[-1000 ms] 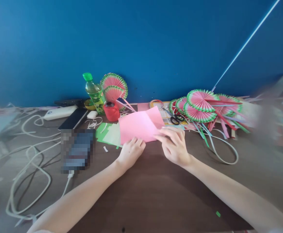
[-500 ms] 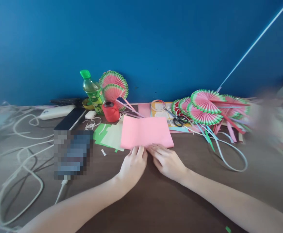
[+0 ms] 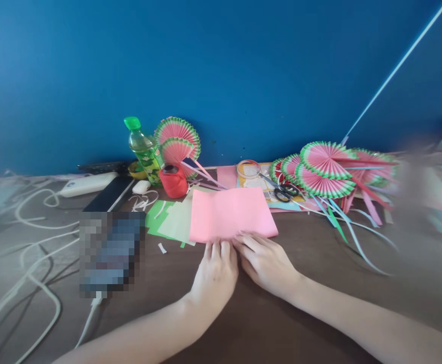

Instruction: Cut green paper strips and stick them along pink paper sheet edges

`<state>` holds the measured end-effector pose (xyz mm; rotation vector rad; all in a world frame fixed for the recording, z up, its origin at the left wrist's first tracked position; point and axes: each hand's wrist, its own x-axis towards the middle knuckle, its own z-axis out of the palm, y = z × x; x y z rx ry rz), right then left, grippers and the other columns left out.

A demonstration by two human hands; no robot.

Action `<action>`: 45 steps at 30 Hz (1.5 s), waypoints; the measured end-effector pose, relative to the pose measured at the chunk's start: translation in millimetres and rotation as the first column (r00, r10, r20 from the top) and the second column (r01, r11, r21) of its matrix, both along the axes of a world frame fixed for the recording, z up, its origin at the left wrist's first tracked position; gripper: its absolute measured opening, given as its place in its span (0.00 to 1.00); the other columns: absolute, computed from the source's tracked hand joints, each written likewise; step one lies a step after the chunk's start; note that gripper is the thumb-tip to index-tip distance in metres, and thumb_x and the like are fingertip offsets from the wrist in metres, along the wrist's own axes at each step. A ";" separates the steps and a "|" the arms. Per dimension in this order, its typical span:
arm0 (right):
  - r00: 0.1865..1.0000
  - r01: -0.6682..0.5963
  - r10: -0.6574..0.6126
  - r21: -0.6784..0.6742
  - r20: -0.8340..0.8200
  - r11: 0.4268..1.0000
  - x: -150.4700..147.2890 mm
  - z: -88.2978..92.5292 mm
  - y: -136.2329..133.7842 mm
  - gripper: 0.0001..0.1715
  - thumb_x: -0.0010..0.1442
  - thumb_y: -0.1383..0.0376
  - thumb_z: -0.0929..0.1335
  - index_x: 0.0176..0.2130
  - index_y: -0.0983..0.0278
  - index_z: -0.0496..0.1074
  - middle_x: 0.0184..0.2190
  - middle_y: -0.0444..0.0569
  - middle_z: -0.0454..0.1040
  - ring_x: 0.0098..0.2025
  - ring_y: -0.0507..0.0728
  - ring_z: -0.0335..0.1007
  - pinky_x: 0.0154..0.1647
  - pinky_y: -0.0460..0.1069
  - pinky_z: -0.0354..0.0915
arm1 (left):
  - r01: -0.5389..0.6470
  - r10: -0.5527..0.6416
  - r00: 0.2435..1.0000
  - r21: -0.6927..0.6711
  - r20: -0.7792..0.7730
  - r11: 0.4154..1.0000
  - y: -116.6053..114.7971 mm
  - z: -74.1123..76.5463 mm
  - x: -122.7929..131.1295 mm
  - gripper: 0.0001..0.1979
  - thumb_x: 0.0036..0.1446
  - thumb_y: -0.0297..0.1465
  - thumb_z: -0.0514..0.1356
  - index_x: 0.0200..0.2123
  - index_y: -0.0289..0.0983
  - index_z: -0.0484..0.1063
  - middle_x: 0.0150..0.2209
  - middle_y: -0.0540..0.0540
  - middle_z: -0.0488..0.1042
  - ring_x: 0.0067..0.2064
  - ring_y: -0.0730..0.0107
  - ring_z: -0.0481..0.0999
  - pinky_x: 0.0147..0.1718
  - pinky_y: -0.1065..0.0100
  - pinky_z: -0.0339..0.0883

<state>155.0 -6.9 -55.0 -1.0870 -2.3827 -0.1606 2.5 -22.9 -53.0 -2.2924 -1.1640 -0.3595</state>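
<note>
A pink sheet of paper [image 3: 231, 212] lies on the dark table, its near edge turned over in a fold. My left hand [image 3: 217, 270] grips that edge with fingers bent and pressed together. Beside it, my right hand [image 3: 265, 262] holds the same edge, its fingers laid over the paper and the thumb side tucked low. Both hands nearly meet at the middle of the fold. The fingertips partly cover the edge, and the thumbs are hidden. Green and pale green papers [image 3: 171, 221] stick out from under the sheet's left side.
To the left are a phone [image 3: 112, 253], white cables [image 3: 56, 303], a power bank [image 3: 88, 185] and a green-capped bottle [image 3: 145, 151]. A red container [image 3: 174, 182] stands behind the papers. Scissors [image 3: 285, 192] and several pleated watermelon-coloured paper fans [image 3: 325, 169] lie at the back right.
The view has shifted slightly, so most things sit lower. Both hands stay on the near edge of the pink paper; the right fingers reach a little further over it.
</note>
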 end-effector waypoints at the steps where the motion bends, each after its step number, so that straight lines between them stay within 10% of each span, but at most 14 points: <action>1: 1.000 0.000 -0.001 0.002 0.003 1.000 0.4 0.3 0.4 0.17 0.55 0.71 0.62 0.44 0.68 0.72 0.42 0.52 0.75 0.45 0.58 0.71 0.49 0.52 0.68 | -0.001 0.001 1.000 0.012 0.003 1.000 0.2 0.0 0.2 0.13 0.48 0.18 0.53 0.38 0.25 0.71 0.30 0.40 0.70 0.33 0.62 0.73 0.34 0.60 0.72; 20: 0.987 0.125 -0.137 0.128 0.085 0.984 70.5 -2.7 -13.4 0.17 0.59 0.71 0.60 0.44 0.67 0.73 0.45 0.47 0.75 0.45 0.54 0.73 0.52 0.52 0.66 | -0.091 0.088 0.996 -0.137 -0.030 0.986 -1.6 6.7 -2.0 0.16 0.53 0.26 0.53 0.44 0.26 0.70 0.34 0.40 0.70 0.40 0.56 0.74 0.41 0.57 0.70; 27: 0.990 0.123 -0.134 0.197 0.044 0.973 67.4 -3.7 -13.2 0.16 0.57 0.73 0.61 0.42 0.65 0.73 0.42 0.45 0.77 0.44 0.53 0.73 0.51 0.52 0.63 | -0.293 0.260 0.956 -0.368 -0.137 0.883 -5.9 28.4 -0.8 0.15 0.57 0.33 0.51 0.41 0.30 0.69 0.34 0.40 0.69 0.34 0.59 0.74 0.29 0.62 0.69; 34: 0.987 0.155 -0.160 0.174 0.015 0.972 68.9 -2.8 -15.3 0.16 0.56 0.73 0.62 0.41 0.63 0.74 0.40 0.44 0.77 0.43 0.55 0.73 0.48 0.53 0.62 | -0.384 0.343 0.922 -0.311 -0.178 0.870 -0.3 31.4 -28.9 0.13 0.58 0.30 0.49 0.35 0.29 0.70 0.31 0.39 0.69 0.28 0.60 0.73 0.23 0.65 0.65; 42: 0.976 0.181 -0.198 0.168 0.091 0.969 57.4 13.7 1.1 0.13 0.54 0.71 0.62 0.24 0.64 0.73 0.24 0.46 0.77 0.26 0.53 0.71 0.37 0.50 0.60 | -0.159 0.156 0.987 -0.146 -0.032 0.976 7.9 35.1 -47.1 0.10 0.56 0.25 0.51 0.27 0.33 0.70 0.29 0.43 0.70 0.32 0.63 0.72 0.32 0.62 0.67; 45: 0.959 0.203 -0.223 0.123 0.173 0.971 41.4 25.0 13.9 0.12 0.52 0.69 0.63 0.21 0.64 0.70 0.20 0.46 0.73 0.24 0.53 0.67 0.33 0.50 0.57 | 0.095 -0.092 0.995 -0.191 0.026 0.977 23.2 26.4 -29.9 0.06 0.57 0.28 0.53 0.33 0.34 0.69 0.36 0.44 0.71 0.39 0.66 0.71 0.39 0.65 0.66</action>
